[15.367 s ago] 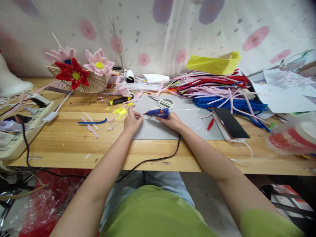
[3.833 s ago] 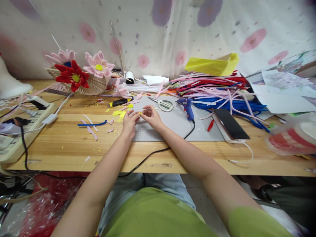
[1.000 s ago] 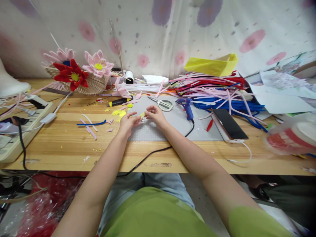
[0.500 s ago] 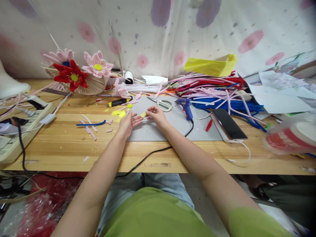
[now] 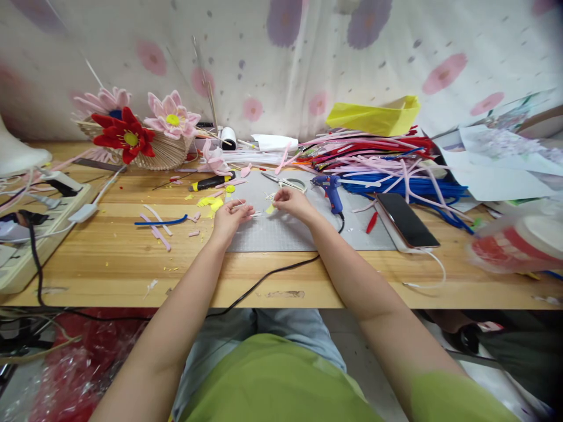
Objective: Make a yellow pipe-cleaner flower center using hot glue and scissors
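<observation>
My left hand [image 5: 232, 223] is closed above the left part of the grey cutting mat [image 5: 290, 237], with thin white strands [image 5: 257, 214] poking out at its fingertips. Their exact kind is too small to make out. To the right, my right hand [image 5: 294, 203] pinches a small pale yellow piece [image 5: 270, 208] between thumb and fingers, a short gap away from the left hand. Scissors [image 5: 290, 183] lie just behind the right hand, partly covered by it. Yellow scraps [image 5: 212, 203] and a round yellow disc [image 5: 230, 189] are beside the left hand.
A blue glue gun [image 5: 329, 190] rests on the mat, its black cord [image 5: 264, 275] running across the table's front. At right are a phone [image 5: 407, 220] and a plastic cup [image 5: 519, 243]. Pipe cleaners [image 5: 369, 155] pile up behind; a power strip [image 5: 48, 234] and fuzzy flowers [image 5: 131, 139] stand left.
My right hand has drawn to the right with the yellow piece, away from the left hand. My left hand has turned from palm up with spread fingers to fingers closed together.
</observation>
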A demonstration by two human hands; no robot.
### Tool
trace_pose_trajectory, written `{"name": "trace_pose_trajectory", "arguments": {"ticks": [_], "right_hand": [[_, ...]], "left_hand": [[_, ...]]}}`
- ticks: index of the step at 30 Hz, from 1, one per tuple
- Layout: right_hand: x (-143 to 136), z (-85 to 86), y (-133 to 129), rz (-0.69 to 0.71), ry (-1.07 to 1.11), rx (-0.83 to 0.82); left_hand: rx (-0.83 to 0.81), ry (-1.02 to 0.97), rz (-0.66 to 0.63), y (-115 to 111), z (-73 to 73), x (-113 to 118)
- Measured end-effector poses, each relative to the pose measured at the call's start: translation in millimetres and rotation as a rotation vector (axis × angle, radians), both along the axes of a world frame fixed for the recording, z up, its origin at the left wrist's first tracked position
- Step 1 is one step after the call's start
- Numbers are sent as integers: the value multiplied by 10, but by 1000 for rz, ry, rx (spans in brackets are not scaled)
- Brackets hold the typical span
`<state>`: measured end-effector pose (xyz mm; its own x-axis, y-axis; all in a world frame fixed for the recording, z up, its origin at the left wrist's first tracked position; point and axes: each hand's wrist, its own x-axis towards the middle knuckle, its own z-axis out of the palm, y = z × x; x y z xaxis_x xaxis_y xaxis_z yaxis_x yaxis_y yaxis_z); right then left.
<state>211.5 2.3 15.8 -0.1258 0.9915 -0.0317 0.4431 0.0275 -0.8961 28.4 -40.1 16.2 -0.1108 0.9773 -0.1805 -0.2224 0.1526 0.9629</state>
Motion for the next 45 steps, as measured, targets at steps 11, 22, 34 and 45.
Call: {"name": "trace_pose_trajectory", "arguments": {"ticks": [11,22,34,45], "right_hand": [[342,141,-16,188,-533,85],[-245,87,-187,88,-124,369],[-528,3,-298,102,-292,430],[-462,-122,-130,61,234,243]], "left_hand": [[53,33,-50,0,-54,-6],[-2,55,-83,-7,-59,94],[19,39,-96,14,-81,92],[58,94,-35,35,-109,65]]}}
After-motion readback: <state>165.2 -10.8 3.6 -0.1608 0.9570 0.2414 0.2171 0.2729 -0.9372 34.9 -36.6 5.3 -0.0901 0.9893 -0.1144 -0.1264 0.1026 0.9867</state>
